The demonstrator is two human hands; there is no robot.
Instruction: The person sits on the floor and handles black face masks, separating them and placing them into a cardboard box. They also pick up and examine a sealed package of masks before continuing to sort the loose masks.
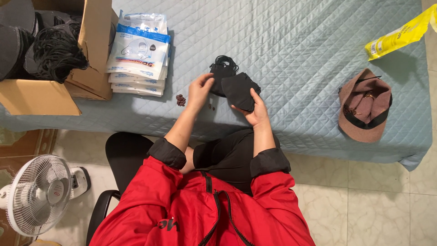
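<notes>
Over the near edge of the quilted bed point(318, 68), the right hand point(257, 111) grips a black face mask point(239, 91) from below, fingers closed on its lower edge. The left hand point(199, 90) pinches the small stack of black masks point(221, 75) just beside it. Separating cleanly likely calls for a light pinch on one layer. Farther off lie packaged masks point(139, 52) and a cardboard box point(91, 45).

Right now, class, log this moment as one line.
left hand: touching black face masks | right hand: holding masks | nearby: packet stack, cardboard box
</notes>
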